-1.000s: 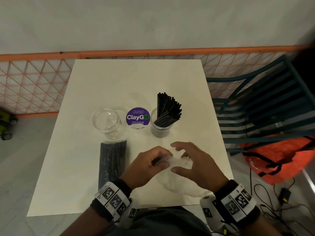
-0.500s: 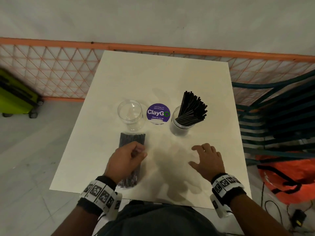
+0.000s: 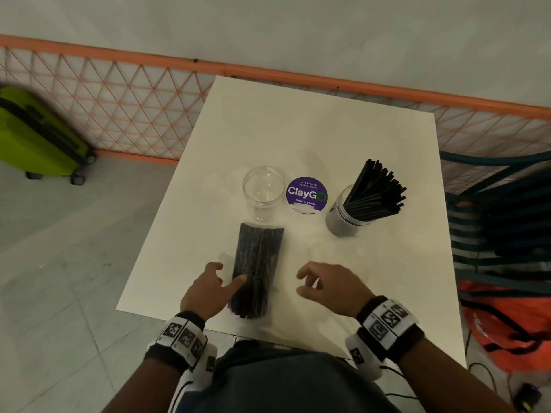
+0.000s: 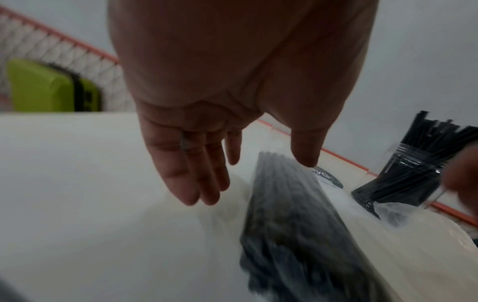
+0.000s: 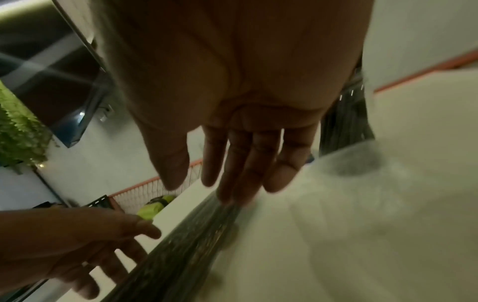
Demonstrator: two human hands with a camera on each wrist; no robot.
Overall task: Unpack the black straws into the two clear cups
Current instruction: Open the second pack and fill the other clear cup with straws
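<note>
A sealed pack of black straws (image 3: pixel 258 266) lies lengthwise on the white table (image 3: pixel 328 129), just in front of an empty clear cup (image 3: pixel 264 190). A second clear cup (image 3: pixel 348 219) to the right holds a bundle of loose black straws (image 3: pixel 377 187). My left hand (image 3: pixel 229 275) is open at the pack's near left side, its thumb touching the pack (image 4: pixel 289 224) and its fingers (image 4: pixel 196 179) straight over the table. My right hand (image 3: pixel 301 282) hovers just right of the pack, loosely curled and holding nothing. In the right wrist view my right hand (image 5: pixel 204 188) is spread above the pack (image 5: pixel 186 245).
A round purple ClayGo sticker (image 3: pixel 306 194) sits between the cups. An orange mesh fence (image 3: pixel 119 108) runs behind the table. A green suitcase (image 3: pixel 38 138) stands on the floor to the left. A teal chair (image 3: pixel 507 210) and an orange bag (image 3: pixel 507 323) are to the right.
A second ago both hands held a crumpled clear wrapper; it is gone from view. My left hand moved onto the straw pack, then to its near end. My right hand lifted and came closer.
</note>
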